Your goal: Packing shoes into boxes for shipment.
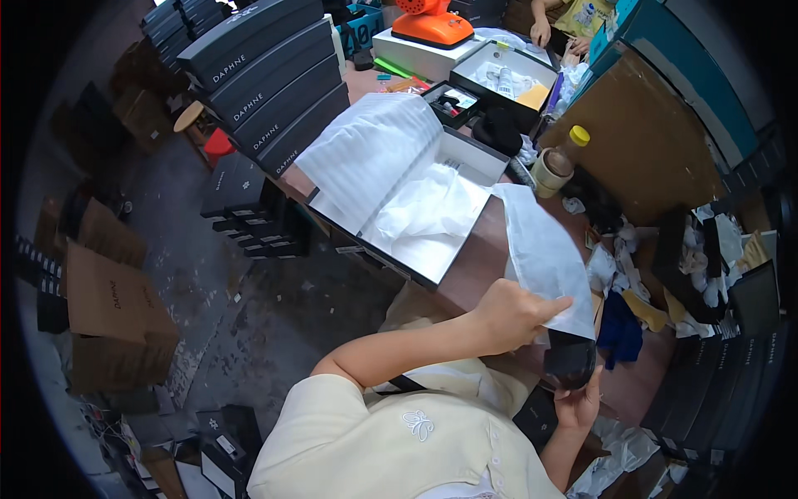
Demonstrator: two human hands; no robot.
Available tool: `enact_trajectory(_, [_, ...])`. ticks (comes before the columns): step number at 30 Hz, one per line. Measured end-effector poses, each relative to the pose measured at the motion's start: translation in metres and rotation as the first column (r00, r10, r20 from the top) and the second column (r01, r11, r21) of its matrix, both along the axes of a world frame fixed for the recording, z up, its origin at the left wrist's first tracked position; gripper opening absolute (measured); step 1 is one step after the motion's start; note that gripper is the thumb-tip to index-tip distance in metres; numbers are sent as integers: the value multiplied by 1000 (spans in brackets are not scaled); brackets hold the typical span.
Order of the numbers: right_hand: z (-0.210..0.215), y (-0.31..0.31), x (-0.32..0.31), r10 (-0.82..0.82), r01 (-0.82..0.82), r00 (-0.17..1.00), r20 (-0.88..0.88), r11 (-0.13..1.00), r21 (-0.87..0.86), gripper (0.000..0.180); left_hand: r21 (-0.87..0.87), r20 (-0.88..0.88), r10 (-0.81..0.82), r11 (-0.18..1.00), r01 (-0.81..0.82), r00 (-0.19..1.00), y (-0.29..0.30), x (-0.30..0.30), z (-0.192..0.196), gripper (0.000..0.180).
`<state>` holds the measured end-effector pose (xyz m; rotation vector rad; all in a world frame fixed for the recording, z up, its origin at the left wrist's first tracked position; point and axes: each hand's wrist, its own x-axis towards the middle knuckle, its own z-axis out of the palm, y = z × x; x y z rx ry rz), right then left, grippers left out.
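Note:
My right hand (579, 401) grips a glossy black shoe (573, 363) from below, at the table's near edge. A sheet of white tissue paper (544, 258) hangs over the shoe and hides much of it. My left hand (514, 318) is closed on the paper's near edge, with its index finger stretched out across it. To the left of the sheet, an open black shoebox (391, 258) with a white inside stands on the table. More white tissue (428, 208) lies in it, and one large flap (374, 137) rises over its far left side.
Stacked black shoeboxes (266, 91) stand at the left. Behind are an orange device (432, 25) and another open box (507, 79). A yellow-capped bottle (561, 160) stands beyond the tissue sheet. Crumpled paper (611, 270) and a blue cloth (620, 328) lie right. Another person's hand (540, 35) shows far back.

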<state>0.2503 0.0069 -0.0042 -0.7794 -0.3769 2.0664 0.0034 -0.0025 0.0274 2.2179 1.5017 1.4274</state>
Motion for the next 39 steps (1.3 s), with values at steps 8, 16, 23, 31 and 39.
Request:
enact_trajectory(8, [-35,5,-22,-59,49,998,17,941,335,62,311,-83,36,950,-9,996,-31,27,-3,54])
enact_trajectory(16, [-34,28,-65,-93,31,985,143,921,389,61,52,370,-484,863,502,793,-57,-9,-13,59])
enact_trajectory(23, [-1,35,-107,-224,-412,729,647,612,675,61,245,883,80,762,600,-463,-12,-20,-24,88])
enact_trajectory(31, [87,20,-74,-188,-898,384,904,154,413,49,83,937,126,824,561,-324,5,-15,-4,60])
enact_trajectory(39, [29,53,-106,-73,-163,959,273,645,747,82,-142,456,23,989,47,889,24,0,-9,54])
